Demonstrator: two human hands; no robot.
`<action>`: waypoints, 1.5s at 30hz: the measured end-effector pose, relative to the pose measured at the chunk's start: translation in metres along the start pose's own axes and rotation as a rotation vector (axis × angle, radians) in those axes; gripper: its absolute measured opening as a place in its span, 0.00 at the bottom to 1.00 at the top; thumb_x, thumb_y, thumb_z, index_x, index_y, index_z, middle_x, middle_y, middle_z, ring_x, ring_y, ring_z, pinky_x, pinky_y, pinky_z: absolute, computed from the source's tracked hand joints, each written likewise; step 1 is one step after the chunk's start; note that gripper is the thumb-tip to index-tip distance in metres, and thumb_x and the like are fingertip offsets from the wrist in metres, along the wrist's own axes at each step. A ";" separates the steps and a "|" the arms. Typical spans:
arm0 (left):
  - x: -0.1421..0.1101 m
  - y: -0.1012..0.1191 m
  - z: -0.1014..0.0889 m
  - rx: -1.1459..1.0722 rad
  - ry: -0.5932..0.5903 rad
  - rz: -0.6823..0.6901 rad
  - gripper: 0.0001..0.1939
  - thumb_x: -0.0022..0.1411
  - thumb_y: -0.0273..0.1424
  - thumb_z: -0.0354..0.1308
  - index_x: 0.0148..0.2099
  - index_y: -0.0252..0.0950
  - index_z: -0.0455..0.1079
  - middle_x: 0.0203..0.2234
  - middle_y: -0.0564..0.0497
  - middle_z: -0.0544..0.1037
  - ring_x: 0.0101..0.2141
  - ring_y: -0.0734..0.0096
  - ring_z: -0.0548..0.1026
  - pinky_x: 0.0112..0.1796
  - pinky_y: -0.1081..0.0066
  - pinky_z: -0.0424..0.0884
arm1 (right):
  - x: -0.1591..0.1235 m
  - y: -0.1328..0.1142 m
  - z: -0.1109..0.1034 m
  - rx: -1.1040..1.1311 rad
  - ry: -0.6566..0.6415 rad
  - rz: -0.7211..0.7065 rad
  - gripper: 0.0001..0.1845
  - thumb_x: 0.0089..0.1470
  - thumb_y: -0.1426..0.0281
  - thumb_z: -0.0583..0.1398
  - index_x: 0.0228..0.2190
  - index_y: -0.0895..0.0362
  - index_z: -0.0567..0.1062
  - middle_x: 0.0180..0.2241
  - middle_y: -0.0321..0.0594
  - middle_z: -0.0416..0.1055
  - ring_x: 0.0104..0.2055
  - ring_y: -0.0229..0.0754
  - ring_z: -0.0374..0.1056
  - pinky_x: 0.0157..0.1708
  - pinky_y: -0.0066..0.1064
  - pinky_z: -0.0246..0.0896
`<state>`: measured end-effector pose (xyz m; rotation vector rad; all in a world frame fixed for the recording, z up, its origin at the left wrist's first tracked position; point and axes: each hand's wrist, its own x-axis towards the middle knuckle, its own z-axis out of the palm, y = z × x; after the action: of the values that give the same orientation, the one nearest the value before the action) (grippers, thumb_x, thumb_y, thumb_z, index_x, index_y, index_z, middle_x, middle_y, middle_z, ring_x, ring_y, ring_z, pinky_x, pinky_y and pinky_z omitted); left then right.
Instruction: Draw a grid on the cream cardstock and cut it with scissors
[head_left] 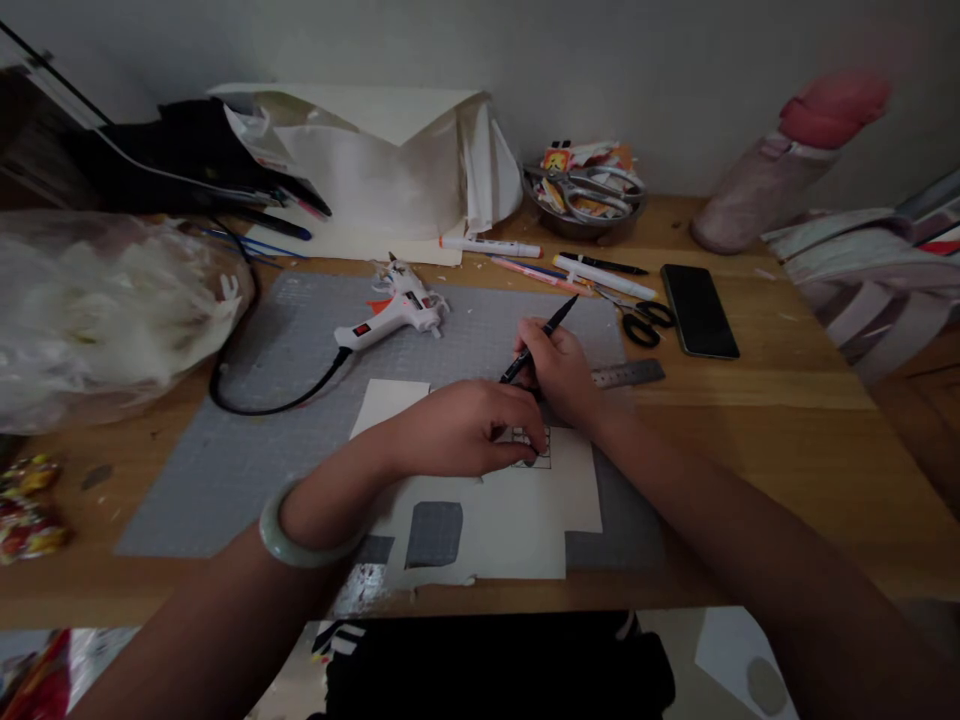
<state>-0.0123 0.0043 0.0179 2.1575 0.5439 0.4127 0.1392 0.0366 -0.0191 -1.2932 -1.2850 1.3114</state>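
My right hand (556,372) is closed around a black pen (532,350), which slants down to the left behind my left hand. My left hand (480,425) is over the cream card (517,530), its fingers bent and the thumb and index tips close together; what they hold, if anything, I cannot make out. Beneath those fingertips is a small black-lined grid drawing (541,455), partly covered. The card has a rectangular cut-out, with the grey cutting mat showing through. A metal ruler (630,373) runs partly under my right hand. The pen's lower tip is hidden.
A white glue gun (394,308) with a black cord lies on the grey cutting mat (255,340). Behind are markers (491,247), black-handled scissors (641,325), a phone (699,310), a bowl (551,215) of odds and ends and a pink-topped bottle (780,170). A plastic bag (112,310) bulges at left.
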 end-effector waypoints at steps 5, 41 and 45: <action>0.000 -0.001 0.001 0.018 -0.013 0.028 0.08 0.60 0.20 0.57 0.39 0.33 0.76 0.34 0.50 0.80 0.35 0.74 0.76 0.39 0.76 0.68 | 0.000 0.002 0.001 0.007 0.022 -0.007 0.16 0.57 0.61 0.55 0.21 0.55 0.63 0.15 0.28 0.58 0.15 0.31 0.55 0.15 0.24 0.49; 0.000 0.004 0.001 0.069 -0.013 0.005 0.09 0.60 0.22 0.55 0.38 0.35 0.75 0.36 0.50 0.80 0.36 0.73 0.76 0.39 0.75 0.68 | 0.000 0.006 0.000 -0.025 -0.030 -0.044 0.17 0.56 0.59 0.55 0.22 0.55 0.65 0.17 0.29 0.60 0.16 0.30 0.56 0.16 0.23 0.51; 0.001 0.005 0.000 0.064 -0.020 0.009 0.09 0.60 0.21 0.55 0.38 0.35 0.75 0.36 0.49 0.79 0.37 0.73 0.76 0.39 0.75 0.68 | -0.001 0.005 0.001 -0.072 -0.045 -0.050 0.15 0.55 0.62 0.55 0.21 0.55 0.64 0.17 0.28 0.59 0.16 0.30 0.56 0.17 0.24 0.51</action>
<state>-0.0107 0.0019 0.0219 2.2241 0.5427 0.3835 0.1385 0.0353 -0.0238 -1.2785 -1.3984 1.2759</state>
